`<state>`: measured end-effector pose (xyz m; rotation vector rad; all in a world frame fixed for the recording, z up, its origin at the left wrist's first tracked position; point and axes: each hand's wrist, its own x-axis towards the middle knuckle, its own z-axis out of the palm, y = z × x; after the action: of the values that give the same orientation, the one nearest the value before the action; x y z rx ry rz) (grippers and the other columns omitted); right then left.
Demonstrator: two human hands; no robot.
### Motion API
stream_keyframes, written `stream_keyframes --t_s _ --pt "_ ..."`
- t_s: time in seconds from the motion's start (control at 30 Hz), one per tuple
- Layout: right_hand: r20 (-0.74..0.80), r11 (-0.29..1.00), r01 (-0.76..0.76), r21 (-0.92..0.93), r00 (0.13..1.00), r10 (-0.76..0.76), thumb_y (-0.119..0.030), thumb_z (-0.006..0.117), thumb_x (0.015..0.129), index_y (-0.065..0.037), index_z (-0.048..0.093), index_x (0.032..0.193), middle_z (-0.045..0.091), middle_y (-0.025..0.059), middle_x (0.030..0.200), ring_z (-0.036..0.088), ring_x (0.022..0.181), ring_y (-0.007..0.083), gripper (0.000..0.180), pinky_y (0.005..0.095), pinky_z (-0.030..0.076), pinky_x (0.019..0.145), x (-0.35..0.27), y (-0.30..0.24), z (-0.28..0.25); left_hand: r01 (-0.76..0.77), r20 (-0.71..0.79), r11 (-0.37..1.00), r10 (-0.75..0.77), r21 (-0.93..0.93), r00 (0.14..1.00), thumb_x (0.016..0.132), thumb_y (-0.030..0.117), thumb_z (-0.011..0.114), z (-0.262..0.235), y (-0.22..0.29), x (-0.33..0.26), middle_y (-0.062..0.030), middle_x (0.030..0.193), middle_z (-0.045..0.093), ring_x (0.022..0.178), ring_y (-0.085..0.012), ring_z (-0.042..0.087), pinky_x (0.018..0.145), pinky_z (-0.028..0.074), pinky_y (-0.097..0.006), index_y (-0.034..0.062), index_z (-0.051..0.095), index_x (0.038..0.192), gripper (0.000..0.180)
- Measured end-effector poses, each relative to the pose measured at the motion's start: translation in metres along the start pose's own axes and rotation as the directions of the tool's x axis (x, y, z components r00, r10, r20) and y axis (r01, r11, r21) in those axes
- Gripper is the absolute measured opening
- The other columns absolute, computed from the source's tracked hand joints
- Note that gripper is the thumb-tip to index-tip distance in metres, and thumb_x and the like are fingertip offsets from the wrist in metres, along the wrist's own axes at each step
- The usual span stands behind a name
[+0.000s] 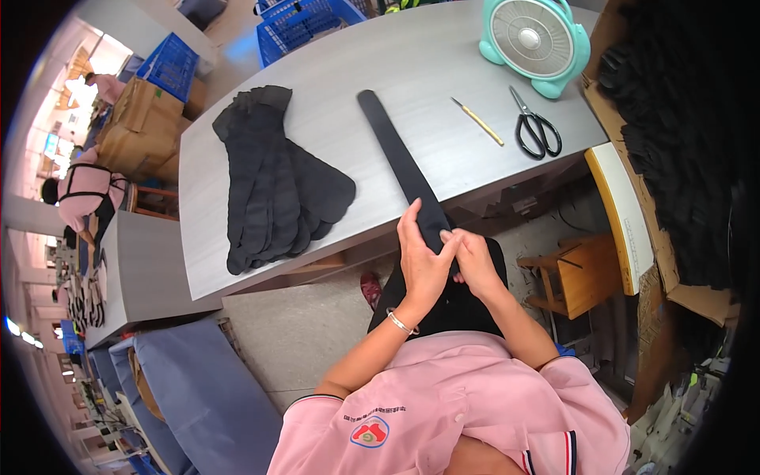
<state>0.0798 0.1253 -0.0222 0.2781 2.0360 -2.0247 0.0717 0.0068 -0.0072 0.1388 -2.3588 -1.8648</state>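
Observation:
A long, narrow black sock (396, 154) lies flat on the grey table, its rounded end away from me and its near end over the table's front edge. My left hand (425, 261) holds the near end, fingers stretched along its left side and thumb by my right hand. The fingers of my right hand (477, 265) are bent closed and pinch the same end. The lowest part of the sock is hidden behind my hands. To the left, a fanned pile of black socks (273, 178) rests on the table, rounded ends toward me.
On the table (427, 55) lie a thin yellow-handled tool (483, 125) and black-handled scissors (538, 134), near a turquoise fan (529, 43). A cardboard box (613, 103) of black fabric stands right, above a wooden stool (590, 273). Blue crates (305, 28) are beyond; people work far left.

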Motion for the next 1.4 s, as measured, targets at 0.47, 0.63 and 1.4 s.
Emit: stream_keyframes --t_s 0.47,0.63,1.4 --pt "0.002 0.962 0.161 -0.219 0.986 -0.165 -0.022 0.054 0.102 0.003 0.044 0.079 0.041 0.0164 0.061 0.039 0.053 0.019 0.035 0.0381 0.035 0.051 -0.011 0.03 -0.009 -0.536 0.37 0.512 0.396 0.671 0.841 0.1 0.038 0.05 0.0 -0.054 0.141 -0.0251 0.155 0.033 0.148 -0.0362 0.024 0.121 0.018 -0.046 -0.0087 0.04 0.144 0.065" --pt "0.002 0.987 0.069 -0.147 0.998 -0.069 -0.022 0.053 0.102 0.0 0.045 0.078 0.04 0.0127 0.057 0.038 0.049 0.0163 0.034 0.0364 0.034 0.048 -0.041 0.027 -0.03 -0.5 0.346 0.516 0.368 0.696 0.863 0.101 0.039 0.047 -0.002 -0.066 0.196 -0.0229 0.154 0.035 0.147 -0.0345 0.026 0.121 0.019 -0.044 -0.0061 0.04 0.145 0.063" --pt "-0.186 0.632 -0.034 -0.775 0.966 -0.177 -0.027 0.059 0.097 -0.001 0.062 0.107 0.063 0.0216 0.106 0.06 0.099 0.0424 0.029 0.0456 0.049 0.083 -0.1 0.088 -0.132 0.318 0.336 0.687 -0.113 -0.653 0.935 0.096 0.009 0.064 0.003 0.026 0.044 -0.0121 0.114 0.065 0.097 -0.0125 0.064 0.083 0.051 -0.023 0.0019 0.055 0.127 0.033"
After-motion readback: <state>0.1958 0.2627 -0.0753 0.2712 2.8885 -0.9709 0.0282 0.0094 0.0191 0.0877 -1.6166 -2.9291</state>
